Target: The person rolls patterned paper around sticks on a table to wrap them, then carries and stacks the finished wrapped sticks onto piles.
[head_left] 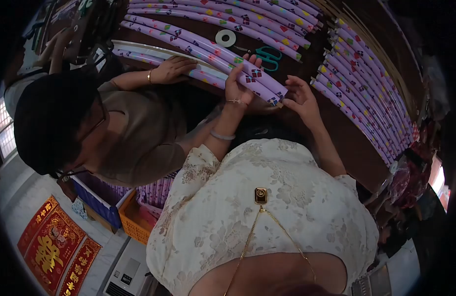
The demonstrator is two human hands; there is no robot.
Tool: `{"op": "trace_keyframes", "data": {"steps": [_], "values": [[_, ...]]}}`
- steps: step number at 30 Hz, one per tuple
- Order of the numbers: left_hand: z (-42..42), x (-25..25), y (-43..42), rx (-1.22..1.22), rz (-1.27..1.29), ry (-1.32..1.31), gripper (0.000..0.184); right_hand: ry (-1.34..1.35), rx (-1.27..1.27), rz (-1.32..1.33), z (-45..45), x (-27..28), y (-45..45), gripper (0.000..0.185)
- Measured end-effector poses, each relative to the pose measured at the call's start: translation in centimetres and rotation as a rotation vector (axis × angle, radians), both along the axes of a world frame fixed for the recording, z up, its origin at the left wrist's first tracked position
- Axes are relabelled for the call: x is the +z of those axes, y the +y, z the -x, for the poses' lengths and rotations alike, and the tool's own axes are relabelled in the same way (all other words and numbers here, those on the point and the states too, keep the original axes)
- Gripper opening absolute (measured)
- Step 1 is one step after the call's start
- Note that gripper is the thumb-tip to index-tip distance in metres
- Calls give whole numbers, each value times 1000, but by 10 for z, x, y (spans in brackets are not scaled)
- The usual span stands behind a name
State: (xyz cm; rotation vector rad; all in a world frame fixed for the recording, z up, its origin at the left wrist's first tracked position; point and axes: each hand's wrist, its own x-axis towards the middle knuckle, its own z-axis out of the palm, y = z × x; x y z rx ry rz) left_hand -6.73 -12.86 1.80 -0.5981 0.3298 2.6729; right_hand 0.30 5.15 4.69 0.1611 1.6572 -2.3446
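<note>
A pair of purple patterned wrapping paper rolls [208, 48] lies slantwise across the dark table. My left hand [239, 88], with bracelets on its wrist, is closed around the rolls near their close end. Beside that end is my right hand [304, 102], its fingers apart and curved and its thumb at or very near the roll tips; whether it touches them I cannot tell. Beyond the rolls lie teal-handled scissors [270, 58] and a roll of white tape [225, 38].
A co-worker's hand [175, 69] rests on another purple roll at the left. More purple rolls [366, 93] lie side by side at the right, and others [228, 17] at the far side. An orange crate [131, 222] and a blue crate [95, 197] stand low at the left.
</note>
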Motion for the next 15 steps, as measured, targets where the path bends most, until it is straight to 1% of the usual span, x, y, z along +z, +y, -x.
{"op": "trace_keyframes", "data": {"steps": [9,11,12,14,15], "values": [[1,-1,0,9,28,39,43,52,-51,-38,3,-5,-6,63],[0,-3,0,9,46,26,43,54,-16,-26,5,-2,-4,53],[-1,-2,0,11,45,30,43,58,-15,-27,8,-4,1,53],[-2,-2,0,5,57,-5,44,85,-20,-229,18,-11,18,36],[-2,-4,0,8,57,-2,44,127,-54,-508,27,-15,24,25]]}}
